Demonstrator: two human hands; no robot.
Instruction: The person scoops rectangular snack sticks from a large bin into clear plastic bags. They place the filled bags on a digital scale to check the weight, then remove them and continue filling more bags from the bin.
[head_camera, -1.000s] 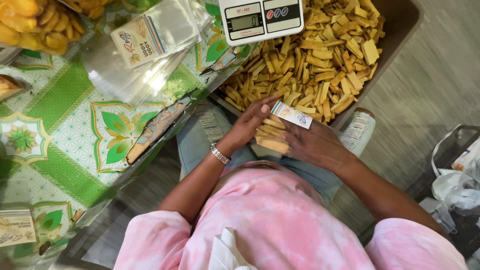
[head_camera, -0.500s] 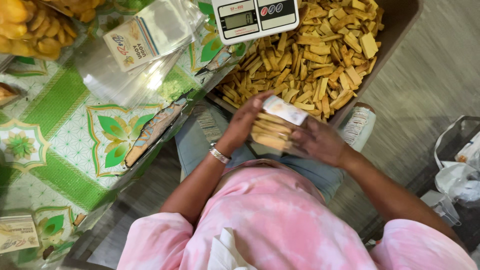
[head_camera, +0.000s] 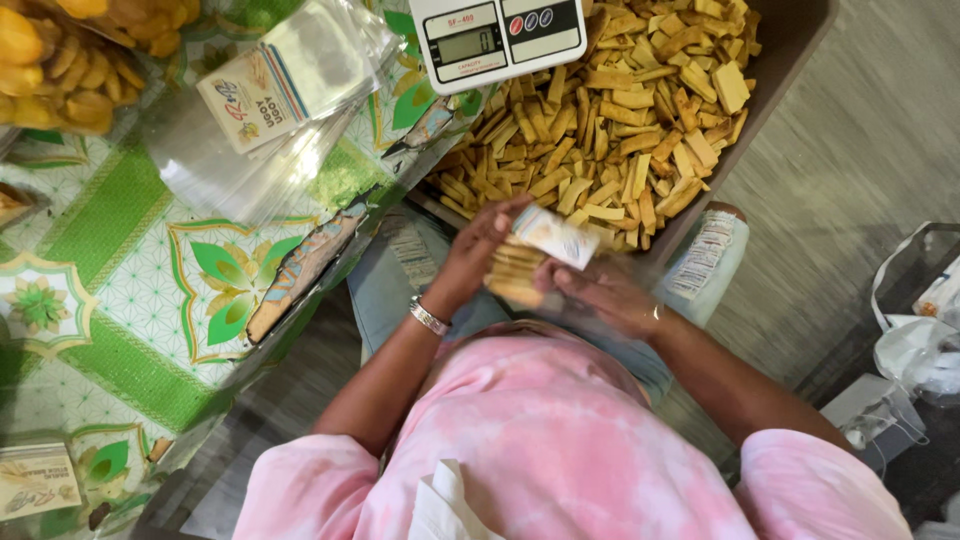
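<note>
Person in pink shirt, seen from above. Both hands meet at frame centre over lap, forearms angled in from 7 and 5 o'clock. Left hand (head_camera: 478, 258), w/ bracelet, and right hand (head_camera: 605, 297) hold a small clear bag of snack sticks (head_camera: 520, 270), fingers curled round it, pinching its label top. Tray of sticks (head_camera: 620, 110) at 12 o'clock, scale (head_camera: 497, 38) beyond; patterned surface (head_camera: 130, 300) at 9.

Clear packet (head_camera: 528, 262) of yellow snack sticks, labelled, tilted above lap
</note>
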